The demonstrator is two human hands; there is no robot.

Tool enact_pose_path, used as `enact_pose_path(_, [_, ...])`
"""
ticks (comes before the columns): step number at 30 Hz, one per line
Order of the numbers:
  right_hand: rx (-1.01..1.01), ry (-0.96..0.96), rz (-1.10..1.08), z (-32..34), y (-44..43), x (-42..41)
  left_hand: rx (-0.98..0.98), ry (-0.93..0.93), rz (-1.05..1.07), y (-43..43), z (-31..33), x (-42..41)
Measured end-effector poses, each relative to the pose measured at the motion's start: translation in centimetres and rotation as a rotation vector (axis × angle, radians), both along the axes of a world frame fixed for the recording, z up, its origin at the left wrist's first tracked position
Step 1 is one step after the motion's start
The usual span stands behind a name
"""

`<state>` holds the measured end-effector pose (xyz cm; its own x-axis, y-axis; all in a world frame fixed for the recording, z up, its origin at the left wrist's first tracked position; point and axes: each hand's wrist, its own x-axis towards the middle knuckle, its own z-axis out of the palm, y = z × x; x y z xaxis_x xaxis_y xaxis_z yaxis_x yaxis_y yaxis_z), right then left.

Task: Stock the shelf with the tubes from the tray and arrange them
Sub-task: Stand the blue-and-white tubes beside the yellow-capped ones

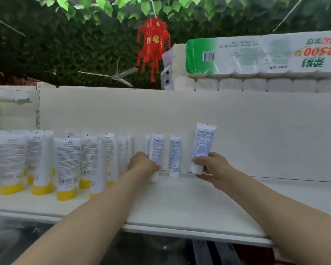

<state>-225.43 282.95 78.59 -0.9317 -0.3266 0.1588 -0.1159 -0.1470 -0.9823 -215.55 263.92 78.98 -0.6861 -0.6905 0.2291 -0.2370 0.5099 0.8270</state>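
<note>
On the white shelf (180, 203) several white tubes with blue print stand cap-down near the back wall. My left hand (143, 164) grips the lower part of one blue-print tube (156, 150), its cap resting on the shelf. Another blue-print tube (175, 155) stands free just to its right. My right hand (212, 167) holds a third blue-print tube (203, 144) by its lower end, tilted slightly right, with its white cap at or just above the shelf. The tray is not in view.
Several white tubes with yellow caps (65, 165) fill the shelf's left part in rows. Packs of toilet paper (256, 60) lie on top of the shelf unit at right. A red lantern ornament (153, 44) hangs above. Bare shelf stretches to the right of my right hand.
</note>
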Motion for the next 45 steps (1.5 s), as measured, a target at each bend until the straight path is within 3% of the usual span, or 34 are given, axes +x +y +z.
enact_pose_path(15, [0.404,0.162,-0.417,-0.4,-2.5,-2.9,-0.014,-0.036,-0.073,-1.0,-0.7,0.1])
enact_pose_path(45, [0.702,0.298,-0.349,-2.2,-1.6,-5.1,0.049,-0.086,-0.064,-0.9,-0.5,1.1])
